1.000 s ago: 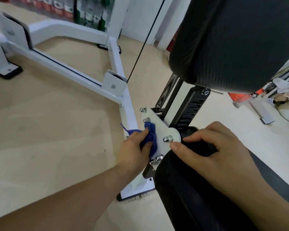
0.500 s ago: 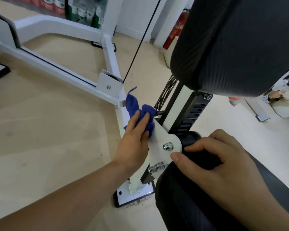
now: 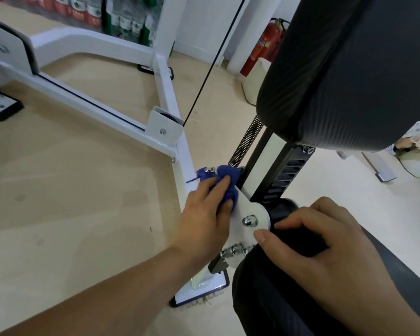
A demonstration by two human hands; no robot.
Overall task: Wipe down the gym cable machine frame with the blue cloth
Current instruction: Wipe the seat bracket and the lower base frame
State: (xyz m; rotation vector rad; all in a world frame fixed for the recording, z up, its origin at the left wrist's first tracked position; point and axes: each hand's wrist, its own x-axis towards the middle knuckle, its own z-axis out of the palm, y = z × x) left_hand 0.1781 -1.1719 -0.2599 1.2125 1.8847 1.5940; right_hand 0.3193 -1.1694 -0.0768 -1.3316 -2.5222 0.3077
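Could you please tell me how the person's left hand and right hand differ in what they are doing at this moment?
The left hand holds the bunched blue cloth against the white bracket plate; the right hand holds no cloth. The left hand's fingers lie over the cloth, while the right hand's curl over the end of the black seat pad. Both are bare.

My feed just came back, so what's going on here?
A person is cleaning the cable machine frame by hand. The left grip holds the bunched blue cloth against the white bracket plate, up by its top bolt and next to the spring. The right grip curls over the end of the black pad, apparently bracing. The long floor beams are not being touched.
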